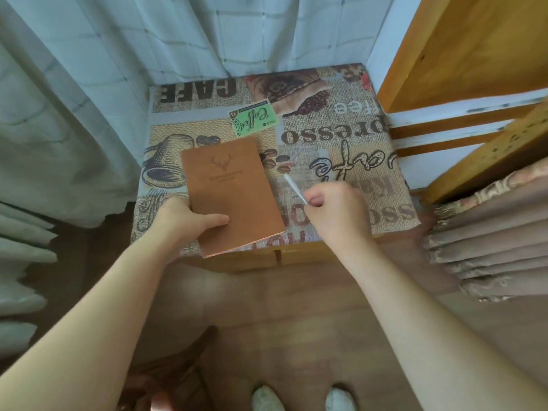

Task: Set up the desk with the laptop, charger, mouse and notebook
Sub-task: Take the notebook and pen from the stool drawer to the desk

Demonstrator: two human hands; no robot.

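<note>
Head view: brown leather-look notebook with an embossed deer head (231,194) lies flat on the small wooden bench covered by a coffee-print burlap cloth (341,137), sitting on the left-near part of the top, near corner overhanging the front edge a bit. Left hand (189,223) grips the notebook's near-left edge, thumb flat on the cover, fingers hidden underneath. Right hand (335,212) is curled round a thin clear-white pen (295,189), which points up-left, tip just beside the notebook's right edge; can't tell if it touches the cloth. Pale checked curtain (178,37) hangs behind and left of the bench. Orange wooden shelf unit with white-painted edges (462,54) stands against the bench's right side, and a folded brownish patterned fabric stack (486,241) sits lower right. Wood-look floor (281,315) below, two light-coloured shoes (302,398) at the bottom edge. Laptop, charger, mouse not in frame.
</note>
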